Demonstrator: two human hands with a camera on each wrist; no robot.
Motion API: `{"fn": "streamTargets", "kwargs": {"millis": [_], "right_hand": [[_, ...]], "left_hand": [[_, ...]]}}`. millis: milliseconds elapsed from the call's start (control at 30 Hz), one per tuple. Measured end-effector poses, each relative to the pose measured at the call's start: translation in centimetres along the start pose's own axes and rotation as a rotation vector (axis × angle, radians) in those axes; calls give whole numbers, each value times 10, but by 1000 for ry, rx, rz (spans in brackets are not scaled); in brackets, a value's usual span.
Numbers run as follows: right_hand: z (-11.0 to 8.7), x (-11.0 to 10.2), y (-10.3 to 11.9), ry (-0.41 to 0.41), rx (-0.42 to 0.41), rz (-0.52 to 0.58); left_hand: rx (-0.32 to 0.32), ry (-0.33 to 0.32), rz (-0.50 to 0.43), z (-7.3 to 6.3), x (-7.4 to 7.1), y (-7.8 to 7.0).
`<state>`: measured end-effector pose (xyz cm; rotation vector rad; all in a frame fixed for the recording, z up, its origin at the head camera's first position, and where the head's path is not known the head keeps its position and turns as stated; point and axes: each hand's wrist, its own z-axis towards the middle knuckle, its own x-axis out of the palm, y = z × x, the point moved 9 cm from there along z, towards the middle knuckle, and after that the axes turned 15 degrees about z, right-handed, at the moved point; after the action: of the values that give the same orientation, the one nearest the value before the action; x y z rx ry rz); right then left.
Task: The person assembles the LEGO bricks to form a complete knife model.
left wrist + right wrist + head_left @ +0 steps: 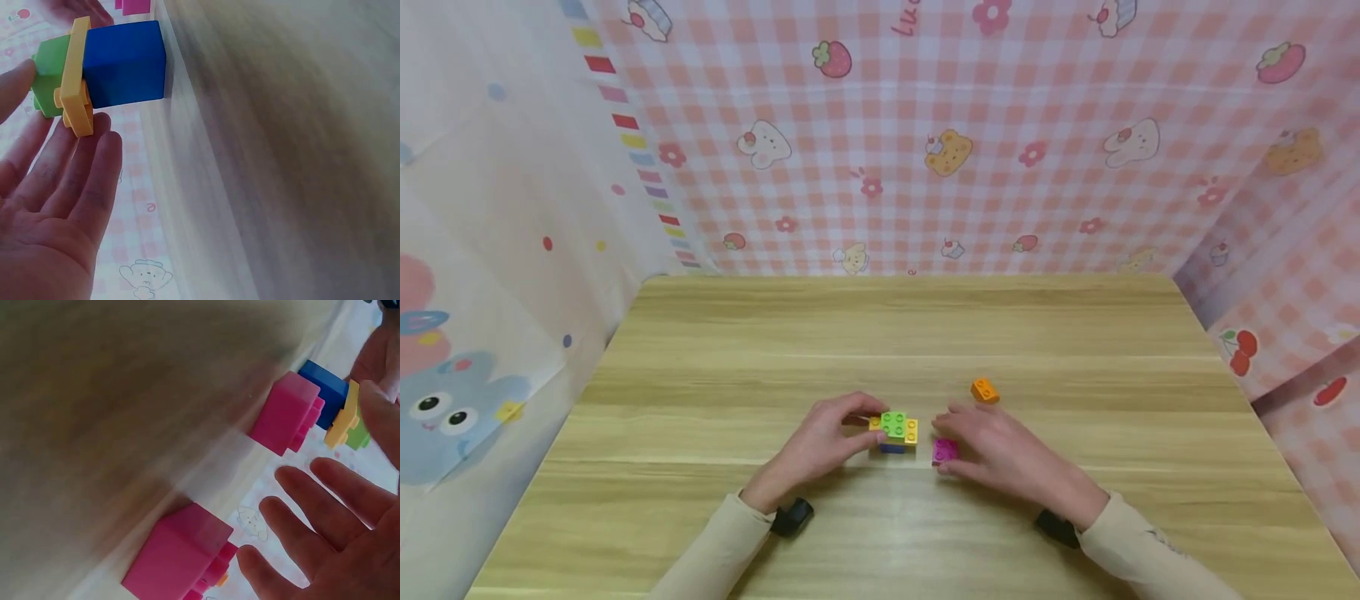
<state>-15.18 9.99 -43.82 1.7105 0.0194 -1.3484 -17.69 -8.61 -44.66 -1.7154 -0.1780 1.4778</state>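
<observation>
A small stack stands upright on the table: a blue brick (pixel 125 62) at the bottom, a yellow plate (pixel 76 75) across it, and a green brick (pixel 893 424) on top. My left hand (pixel 827 429) holds the stack from the left, thumb at its near side and fingers at the far side. My right hand (pixel 1000 442) hovers with fingers spread above a pink brick (pixel 945 452), just right of the stack. In the right wrist view a second pink brick (pixel 181 556) stands below those fingers; in the head view the hand hides it.
An orange brick (pixel 985 391) lies beyond my right hand. The wooden table (pixel 775 333) reaches back to a pink checked cloth (pixel 865 150). A white patterned cloth (pixel 497 208) hangs at the left, and black wrist cameras (pixel 793 517) sit under both wrists.
</observation>
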Motion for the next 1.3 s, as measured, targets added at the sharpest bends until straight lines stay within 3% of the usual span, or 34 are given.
{"fn": "streamTargets", "kwargs": {"millis": [333, 567, 700, 967, 1300], "right_hand": [[0, 10, 4, 27, -47, -99], [-7, -1, 4, -40, 12, -46], [-7, -9, 5, -98, 5, 2], [-6, -24, 13, -213, -55, 67], [0, -34, 24, -277, -70, 145]], "left_hand": [[28, -10, -22, 1, 1, -1], [-16, 16, -41, -1, 3, 0], [-25, 14, -35, -1, 1, 1], [12, -14, -27, -1, 0, 0], [31, -24, -43, 0, 0, 0]]}}
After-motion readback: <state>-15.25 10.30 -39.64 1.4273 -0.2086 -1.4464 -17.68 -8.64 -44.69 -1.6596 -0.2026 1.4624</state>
